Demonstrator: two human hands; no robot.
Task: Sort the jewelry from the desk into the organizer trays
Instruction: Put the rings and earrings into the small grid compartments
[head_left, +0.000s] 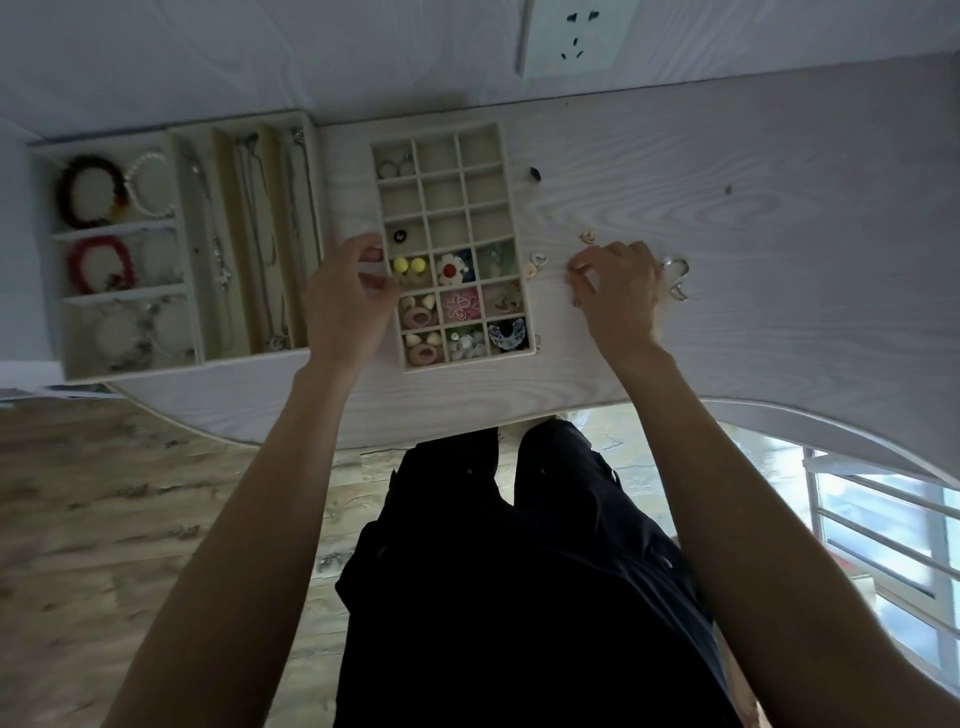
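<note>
Grid tray (511, 236) about half filled; heart earrings (535, 265) at its 3 o'clock remain. Your right hand (618, 291) pinches desk-level, contents unclear; left hand (345, 296) loosely curled, empty.

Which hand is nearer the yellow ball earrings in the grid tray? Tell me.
Left. The left hand hovers at the grid tray's left edge, right beside the yellow ball earrings. The right hand is on the desk beyond the tray's right side.

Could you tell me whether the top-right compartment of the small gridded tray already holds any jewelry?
No, the top-right compartment of the beige gridded organizer tray shows only its bare lining.
</note>
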